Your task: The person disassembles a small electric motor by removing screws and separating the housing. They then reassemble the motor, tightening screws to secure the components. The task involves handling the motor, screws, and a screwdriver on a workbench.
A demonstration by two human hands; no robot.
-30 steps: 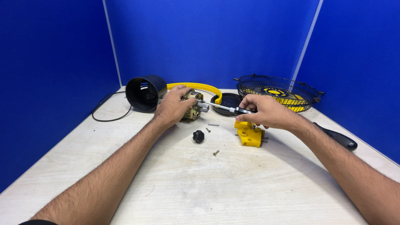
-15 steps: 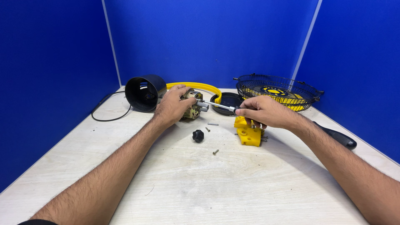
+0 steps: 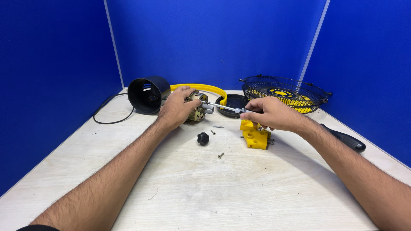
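Wire basket [image 3: 286, 87] around yellow fan blades [image 3: 282, 93]

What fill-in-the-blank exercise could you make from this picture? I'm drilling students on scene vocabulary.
1. The left hand steadies the small motor beside the ____ cylindrical housing.
2. The right hand holds a slim metal tool whose tip points at the ____.
3. Below the right hand lies a ____ plastic block.
4. The black knob rests on the ____.

Missing words: black; motor; yellow; table
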